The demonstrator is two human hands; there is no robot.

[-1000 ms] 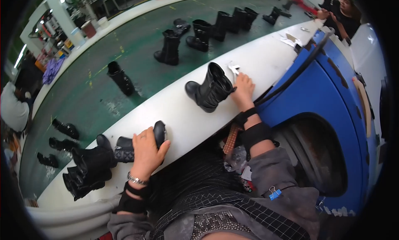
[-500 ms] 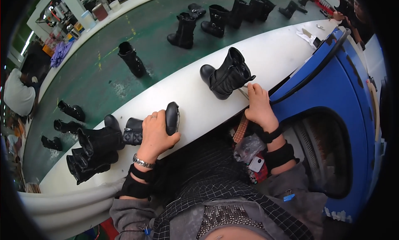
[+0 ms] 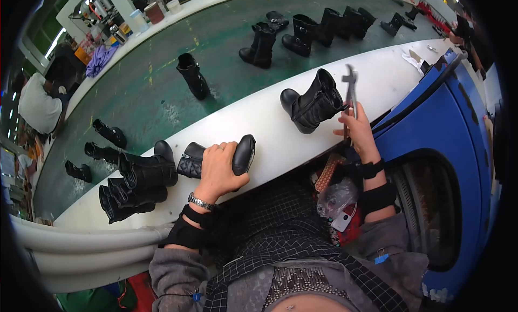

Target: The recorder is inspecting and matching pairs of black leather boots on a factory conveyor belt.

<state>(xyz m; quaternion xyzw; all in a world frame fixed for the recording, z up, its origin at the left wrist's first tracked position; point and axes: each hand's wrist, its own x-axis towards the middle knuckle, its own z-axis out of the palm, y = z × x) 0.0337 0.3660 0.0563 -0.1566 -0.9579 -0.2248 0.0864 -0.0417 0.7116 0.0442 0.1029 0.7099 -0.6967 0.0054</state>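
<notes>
From my remote station I see the left hand [image 3: 218, 169] around the middle of the frame, its fingers bent well over a black boot [image 3: 245, 154] and its thumb pointing toward the toe. That boot lies on its side on the white ledge [image 3: 226, 128], its toe glossy, smooth and rounded to the right of the knuckles, a thin pale line edging it; its shaft sticks out to the left, duller and stitched in a quilted diamond pattern. I cannot make out the ankle under the palm. Right of centre, the right hand [image 3: 359, 129] has its fingers curled loosely about the handles of grey metal pliers [image 3: 350, 88], whose head points up the frame. Just left of the pliers I find an upright boot [image 3: 310, 104], soft, creased and strapped, toe to the left; whether the tool touches it I cannot tell. Toward the lower left I see bunched black boots [image 3: 140, 177] on the ledge, and beyond it a green surface [image 3: 162, 85] bears more.
</notes>
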